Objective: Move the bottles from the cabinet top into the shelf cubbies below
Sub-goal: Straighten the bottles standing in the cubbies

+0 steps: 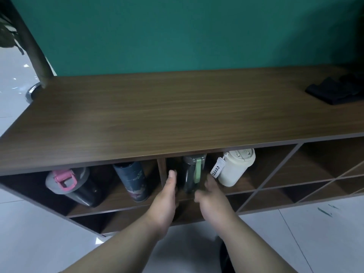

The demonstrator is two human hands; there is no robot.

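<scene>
— Bottles, four of them, all standing in the top row of shelf cubbies point(275, 174) under the cabinet top point(177, 115). How do they split?

— Two and two. Left cubby: a dark bottle with a grey lid and pink latch point(69, 186), and a navy printed bottle point(131, 179). Next cubby: a dark bottle with a green strap point(192, 174) and a cream cup point(235, 167).

— Any writing?

— One white tag point(216, 167) hanging off the cream cup reads "COFFEE". The navy print is too blurred to read.

— And the hands?

— Left hand point(164, 201) and right hand point(213, 200) flank the green-strapped bottle, fingers loose and spread, gripping nothing. Whether the fingertips touch it, I cannot tell.

— Anything up top?

— One black folded cloth point(336, 91), far right.
</scene>
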